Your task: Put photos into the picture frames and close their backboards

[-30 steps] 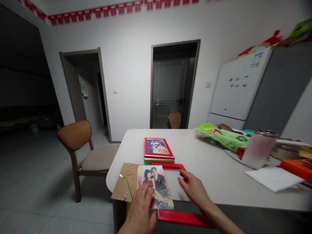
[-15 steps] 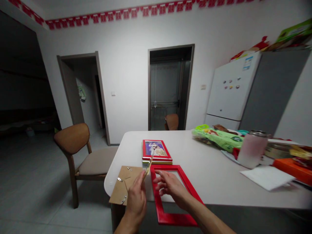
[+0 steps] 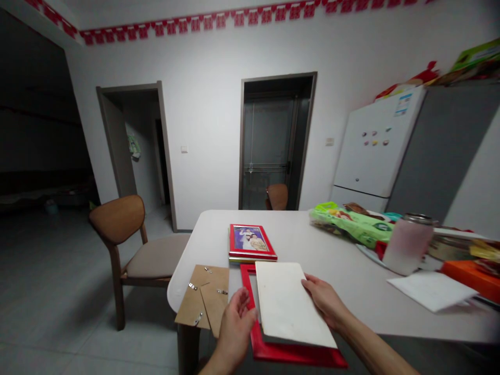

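A blank white sheet (image 3: 291, 302), like the back of a photo print, lies over the red picture frame (image 3: 300, 355) and covers most of its opening. My right hand (image 3: 324, 299) is shut on the sheet's right edge, thumb on top. At the frame's left side is my left hand (image 3: 236, 323), fingers apart and close to the sheet's left edge. To its left lies a brown backing board (image 3: 193, 297) with metal clips and a stand flap. Beyond the frame, another red frame (image 3: 253, 240) with a photo of people rests on top of a small stack.
The white table (image 3: 304, 239) carries a green packet (image 3: 355, 224), a pinkish jar (image 3: 408, 245), white paper (image 3: 432, 289) and an orange box (image 3: 472, 278) on the right. A wooden chair (image 3: 117, 219) stands at the left; a fridge (image 3: 377, 146) is behind.
The sheet, edge-on in my left hand before, now lies flat over the red frame. My right hand has moved right and taken its right edge; my left hand has let go.
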Motion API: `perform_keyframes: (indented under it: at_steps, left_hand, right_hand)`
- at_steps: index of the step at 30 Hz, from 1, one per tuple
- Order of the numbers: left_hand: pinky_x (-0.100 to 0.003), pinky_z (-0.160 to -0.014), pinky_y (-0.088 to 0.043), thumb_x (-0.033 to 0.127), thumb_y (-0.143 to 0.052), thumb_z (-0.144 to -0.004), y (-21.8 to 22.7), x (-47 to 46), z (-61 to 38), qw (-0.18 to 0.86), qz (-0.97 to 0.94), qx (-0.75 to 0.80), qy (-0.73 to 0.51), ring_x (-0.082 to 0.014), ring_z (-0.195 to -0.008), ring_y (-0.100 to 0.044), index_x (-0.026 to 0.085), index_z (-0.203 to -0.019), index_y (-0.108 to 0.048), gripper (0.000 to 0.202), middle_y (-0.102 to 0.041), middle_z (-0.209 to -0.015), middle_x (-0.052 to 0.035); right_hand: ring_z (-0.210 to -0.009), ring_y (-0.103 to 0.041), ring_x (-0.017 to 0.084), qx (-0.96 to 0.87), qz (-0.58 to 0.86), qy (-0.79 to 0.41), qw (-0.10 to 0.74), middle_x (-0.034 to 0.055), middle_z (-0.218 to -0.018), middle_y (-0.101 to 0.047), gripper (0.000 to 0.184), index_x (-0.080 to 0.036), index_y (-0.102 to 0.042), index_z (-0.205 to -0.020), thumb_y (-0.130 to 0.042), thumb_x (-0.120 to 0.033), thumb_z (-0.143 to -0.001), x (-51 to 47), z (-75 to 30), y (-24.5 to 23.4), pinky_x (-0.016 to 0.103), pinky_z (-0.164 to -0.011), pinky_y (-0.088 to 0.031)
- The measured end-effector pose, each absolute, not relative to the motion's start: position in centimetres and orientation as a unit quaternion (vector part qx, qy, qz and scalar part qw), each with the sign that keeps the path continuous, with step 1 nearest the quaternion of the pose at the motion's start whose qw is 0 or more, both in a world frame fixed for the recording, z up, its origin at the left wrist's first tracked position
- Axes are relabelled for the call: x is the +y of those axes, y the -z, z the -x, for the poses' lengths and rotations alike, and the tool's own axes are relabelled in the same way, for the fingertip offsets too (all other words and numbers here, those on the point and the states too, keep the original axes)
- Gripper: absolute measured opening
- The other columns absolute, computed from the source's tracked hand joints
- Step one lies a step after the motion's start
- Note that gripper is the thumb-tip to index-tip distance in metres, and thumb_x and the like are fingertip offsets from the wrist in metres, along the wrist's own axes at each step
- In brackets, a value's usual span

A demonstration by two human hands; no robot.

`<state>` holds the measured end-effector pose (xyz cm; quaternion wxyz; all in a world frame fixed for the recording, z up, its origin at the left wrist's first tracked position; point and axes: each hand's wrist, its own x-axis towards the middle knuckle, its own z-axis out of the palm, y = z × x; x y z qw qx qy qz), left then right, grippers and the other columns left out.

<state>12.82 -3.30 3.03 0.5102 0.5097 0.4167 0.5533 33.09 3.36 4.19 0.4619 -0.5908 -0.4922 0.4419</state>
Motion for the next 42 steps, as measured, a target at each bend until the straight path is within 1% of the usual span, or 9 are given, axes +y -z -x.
perform_keyframes:
  at_steps: [4,9,16,19,23,29,35,38,42]
  left_hand:
    - [-0.033,-0.099,-0.025,0.018,-0.051,-0.062,-2.7,-4.4,-13.0,0.380,-0.647,0.521,-0.407,-0.0210,-0.116,-0.035,0.009,-0.116,-0.042,0.056,-0.042,-0.125,-0.0127]
    - [-0.035,-0.100,-0.023,0.015,-0.053,-0.059,-2.6,-5.1,-13.3,0.302,-0.742,0.531,-0.276,-0.0237,-0.120,-0.028,0.003,-0.119,-0.038,0.063,-0.031,-0.130,-0.0172]
    - [-0.039,-0.100,-0.023,0.016,-0.061,-0.057,-1.5,-4.6,-12.9,0.240,-0.800,0.498,-0.232,-0.0269,-0.121,-0.024,0.000,-0.118,-0.039,0.067,-0.029,-0.130,-0.0219]
    - [-0.041,-0.100,-0.023,0.017,-0.064,-0.056,-1.3,-4.5,-13.1,0.226,-0.811,0.496,-0.213,-0.0285,-0.121,-0.024,-0.001,-0.118,-0.039,0.070,-0.029,-0.129,-0.0233]
    - [-0.042,-0.100,-0.022,0.017,-0.065,-0.055,-1.6,-4.5,-13.3,0.223,-0.810,0.504,-0.200,-0.0294,-0.121,-0.022,-0.001,-0.119,-0.037,0.072,-0.027,-0.130,-0.0235]
    - [-0.042,-0.100,-0.022,0.016,-0.066,-0.055,-1.9,-4.5,-13.1,0.222,-0.812,0.504,-0.192,-0.0296,-0.121,-0.022,-0.002,-0.119,-0.036,0.073,-0.027,-0.130,-0.0241]
    - [-0.041,-0.100,-0.023,0.015,-0.067,-0.055,-1.6,-4.5,-13.0,0.222,-0.815,0.498,-0.195,-0.0287,-0.121,-0.023,-0.001,-0.120,-0.036,0.074,-0.027,-0.130,-0.0237]
    - [-0.042,-0.100,-0.023,0.015,-0.067,-0.054,-1.2,-4.4,-12.9,0.219,-0.816,0.496,-0.201,-0.0285,-0.121,-0.023,0.001,-0.120,-0.036,0.074,-0.028,-0.130,-0.0229]
    - [-0.042,-0.099,-0.023,0.015,-0.068,-0.053,-0.9,-4.1,-12.7,0.219,-0.819,0.489,-0.204,-0.0283,-0.121,-0.023,0.002,-0.121,-0.035,0.077,-0.027,-0.130,-0.0231]
  right_hand:
    - [-0.065,-0.062,0.016,-0.512,0.624,-0.431,0.403,0.0081,-0.071,-0.067,0.046,-0.005,-0.047,-0.110,-0.033,-0.020,-0.069,4.5,-33.9,-3.4,0.024,-0.058,-0.047]
    - [-0.069,-0.062,0.016,-0.571,0.654,-0.338,0.363,0.0072,-0.074,-0.068,0.042,-0.006,-0.058,-0.099,-0.033,-0.017,-0.066,5.8,-32.5,-2.6,0.021,-0.059,-0.044]
    - [-0.074,-0.059,0.018,-0.625,0.679,-0.238,0.303,0.0087,-0.081,-0.067,0.035,-0.012,-0.062,-0.090,-0.037,-0.024,-0.069,5.9,-31.8,-2.6,0.023,-0.064,-0.040]
    - [-0.079,-0.057,0.022,-0.642,0.692,-0.184,0.273,0.0128,-0.086,-0.064,0.032,-0.012,-0.063,-0.086,-0.042,-0.027,-0.066,5.4,-31.6,-2.6,0.027,-0.068,-0.038]
    - [-0.081,-0.056,0.026,-0.660,0.703,-0.119,0.236,0.0174,-0.088,-0.062,0.035,-0.010,-0.062,-0.087,-0.041,-0.031,-0.068,5.0,-31.4,-2.3,0.031,-0.067,-0.037]
    - [-0.078,-0.059,0.018,-0.663,0.683,-0.157,0.263,0.0098,-0.091,-0.065,0.037,-0.014,-0.061,-0.094,-0.038,-0.022,-0.067,5.6,-32.0,-2.7,0.024,-0.066,-0.039]
    - [-0.076,-0.060,0.018,-0.645,0.671,-0.201,0.306,0.0093,-0.091,-0.065,0.039,-0.012,-0.062,-0.095,-0.039,-0.019,-0.063,6.0,-32.1,-3.0,0.022,-0.065,-0.040]
    - [-0.074,-0.060,0.018,-0.631,0.668,-0.222,0.326,0.0096,-0.085,-0.067,0.038,-0.011,-0.063,-0.092,-0.042,-0.018,-0.061,6.0,-32.1,-2.8,0.023,-0.065,-0.041]
    - [-0.069,-0.061,0.017,-0.606,0.660,-0.273,0.350,0.0096,-0.082,-0.067,0.042,-0.007,-0.058,-0.100,-0.040,-0.023,-0.065,6.0,-32.3,-2.4,0.023,-0.059,-0.044]
